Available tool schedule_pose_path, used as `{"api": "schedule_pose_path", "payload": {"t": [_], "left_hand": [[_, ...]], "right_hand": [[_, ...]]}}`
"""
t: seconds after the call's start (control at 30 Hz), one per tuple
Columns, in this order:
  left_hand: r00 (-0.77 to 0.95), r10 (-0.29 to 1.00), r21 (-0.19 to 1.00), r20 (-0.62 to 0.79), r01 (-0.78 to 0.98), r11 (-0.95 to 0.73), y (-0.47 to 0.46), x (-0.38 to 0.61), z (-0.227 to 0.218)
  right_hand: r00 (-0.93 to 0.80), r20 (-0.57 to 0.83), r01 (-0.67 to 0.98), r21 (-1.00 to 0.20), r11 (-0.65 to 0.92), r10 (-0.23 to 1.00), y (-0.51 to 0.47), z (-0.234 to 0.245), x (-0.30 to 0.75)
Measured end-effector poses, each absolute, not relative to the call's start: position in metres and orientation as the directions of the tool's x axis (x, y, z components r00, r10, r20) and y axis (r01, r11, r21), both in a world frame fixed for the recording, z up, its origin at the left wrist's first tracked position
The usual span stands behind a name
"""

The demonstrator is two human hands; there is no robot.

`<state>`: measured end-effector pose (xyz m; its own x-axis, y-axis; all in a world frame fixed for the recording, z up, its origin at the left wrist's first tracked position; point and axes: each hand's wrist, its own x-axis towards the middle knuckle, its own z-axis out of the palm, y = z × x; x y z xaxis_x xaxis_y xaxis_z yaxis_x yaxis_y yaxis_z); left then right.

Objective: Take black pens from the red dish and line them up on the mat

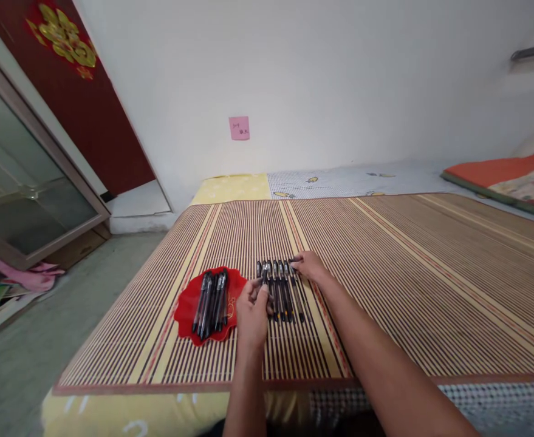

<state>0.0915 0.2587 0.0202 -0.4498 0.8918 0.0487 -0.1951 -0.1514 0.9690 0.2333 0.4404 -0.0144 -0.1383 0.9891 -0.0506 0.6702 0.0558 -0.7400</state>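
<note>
Several black pens (281, 290) lie side by side in a row on a striped bamboo mat (385, 273). My left hand (253, 309) is closed in a pinch on the leftmost pen of the row, near its lower half. My right hand (310, 266) rests at the upper right end of the row, fingertips pressed on the cap of the rightmost pen. A red dish (185, 306) to the left of my left hand holds several more black pens (211, 296).
The mat covers a bed with a yellow and grey checked sheet (294, 182). An orange and patterned quilt (513, 179) lies at the far right. A pink note (239, 128) is stuck on the white wall. Left of the bed are floor, a glass door (20, 182) and clutter (6, 291).
</note>
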Motion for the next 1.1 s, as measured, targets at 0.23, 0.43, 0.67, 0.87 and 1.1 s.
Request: {"api": "schedule_pose_path", "payload": {"t": [0.23,0.43,0.67,0.87,1.1], "left_hand": [[-0.444,0.896,0.969,0.028,-0.207,-0.134,0.259,0.092,0.022],[-0.436,0.900,0.969,0.006,-0.219,-0.113,0.258,0.092,0.022],[-0.430,0.903,0.970,0.015,-0.213,-0.117,0.258,0.092,0.019],[-0.421,0.907,0.976,0.031,-0.184,-0.119,0.258,0.093,0.017],[-0.408,0.913,0.976,0.021,-0.189,-0.108,0.258,0.095,0.021]], "right_hand": [[-0.169,-0.014,0.722,-0.683,0.114,0.985,0.437,-0.013,0.233],[-0.175,-0.012,0.727,-0.676,0.121,0.985,0.436,-0.014,0.234],[-0.178,-0.004,0.717,-0.685,0.127,0.984,0.433,-0.013,0.234],[-0.157,0.006,0.710,-0.695,0.117,0.988,0.430,-0.014,0.232],[-0.095,0.083,0.600,-0.790,0.124,0.992,0.418,-0.004,0.239]]}}
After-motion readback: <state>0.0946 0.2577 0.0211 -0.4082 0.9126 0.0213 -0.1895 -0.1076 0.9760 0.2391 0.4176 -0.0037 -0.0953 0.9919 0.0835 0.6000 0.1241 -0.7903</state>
